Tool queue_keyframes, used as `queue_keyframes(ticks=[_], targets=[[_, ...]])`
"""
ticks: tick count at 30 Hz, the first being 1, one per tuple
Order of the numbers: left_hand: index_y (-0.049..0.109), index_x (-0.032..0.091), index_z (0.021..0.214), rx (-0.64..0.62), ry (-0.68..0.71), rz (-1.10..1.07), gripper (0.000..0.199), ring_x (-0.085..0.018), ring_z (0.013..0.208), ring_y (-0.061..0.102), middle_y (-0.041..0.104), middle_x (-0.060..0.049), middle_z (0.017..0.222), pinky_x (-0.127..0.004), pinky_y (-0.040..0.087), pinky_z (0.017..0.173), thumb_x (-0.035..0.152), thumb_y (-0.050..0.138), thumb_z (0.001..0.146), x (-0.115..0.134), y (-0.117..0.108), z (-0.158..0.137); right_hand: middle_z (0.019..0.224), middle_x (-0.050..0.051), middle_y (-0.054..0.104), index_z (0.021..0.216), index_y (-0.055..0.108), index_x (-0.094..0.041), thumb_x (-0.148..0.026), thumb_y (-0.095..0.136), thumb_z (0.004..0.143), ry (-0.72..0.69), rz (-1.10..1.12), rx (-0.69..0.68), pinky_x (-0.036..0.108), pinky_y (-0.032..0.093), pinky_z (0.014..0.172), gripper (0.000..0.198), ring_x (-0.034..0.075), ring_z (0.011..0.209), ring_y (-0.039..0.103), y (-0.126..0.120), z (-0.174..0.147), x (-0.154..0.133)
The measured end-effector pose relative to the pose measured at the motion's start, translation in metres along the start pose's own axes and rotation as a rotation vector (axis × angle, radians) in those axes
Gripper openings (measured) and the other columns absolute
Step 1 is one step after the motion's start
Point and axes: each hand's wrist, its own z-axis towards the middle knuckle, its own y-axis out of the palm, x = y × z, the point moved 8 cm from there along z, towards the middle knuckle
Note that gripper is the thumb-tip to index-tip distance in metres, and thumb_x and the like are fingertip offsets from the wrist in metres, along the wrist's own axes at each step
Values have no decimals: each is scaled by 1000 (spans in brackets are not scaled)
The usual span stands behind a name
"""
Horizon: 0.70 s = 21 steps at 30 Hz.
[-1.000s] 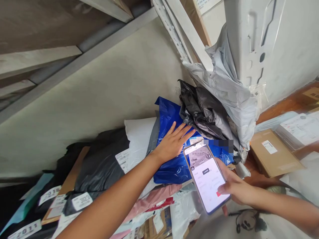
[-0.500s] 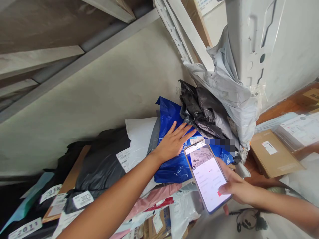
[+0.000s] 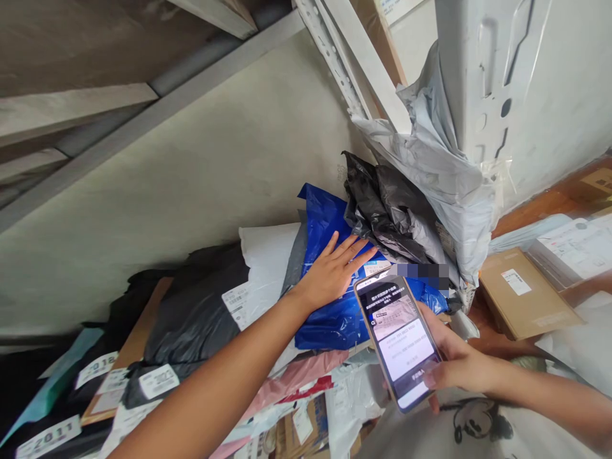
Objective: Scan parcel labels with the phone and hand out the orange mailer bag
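My left hand [image 3: 329, 271] lies flat with fingers spread on a blue plastic parcel bag [image 3: 310, 328]. Part of that bag's white label [image 3: 377, 266] shows beyond my fingertips. In my right hand [image 3: 452, 357] is a smartphone [image 3: 401, 344], held over the near side of the blue parcel, its thumb on the lower screen. The screen shows a label picture with a dark text panel above it and pale rows of text below. A crumpled black plastic parcel [image 3: 396, 207] touches the blue one on its far side.
Dark parcels [image 3: 196, 306] and a white parcel [image 3: 268, 255] line the left, several with number labels. A grey bag [image 3: 454, 178] wraps the base of a metal post [image 3: 488, 83]. At right lies a cardboard box [image 3: 526, 293]. Slanted beams [image 3: 76, 108] are overhead.
The phone screen has switched from a mostly white page with a red button to a darkened view with a text panel and list. Both hands stay almost where they were.
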Motion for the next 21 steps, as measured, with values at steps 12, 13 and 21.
queue_keyframes(ticks=[12,13,21], targets=[[43,18,154,18,-10,-14,60,-34,145,43,50,-17,152,-64,29,121,7,43,95,1,1,1,110,5,67,152,21,-33,-57,72,85,-23,-46,140,20,51,45,88,12,64,65,-7,-3,-1],[44,18,154,26,-7,-8,60,-34,144,43,50,-17,152,-64,29,121,7,43,95,2,0,1,108,5,67,151,23,-33,-61,72,84,-29,-41,178,20,50,43,88,11,60,64,-10,-2,0],[43,17,154,1,-24,-13,64,-34,147,40,47,-18,154,-64,26,122,5,45,91,2,0,1,119,5,66,153,20,-37,-47,75,81,-48,31,225,24,54,48,91,15,68,67,-19,0,7]])
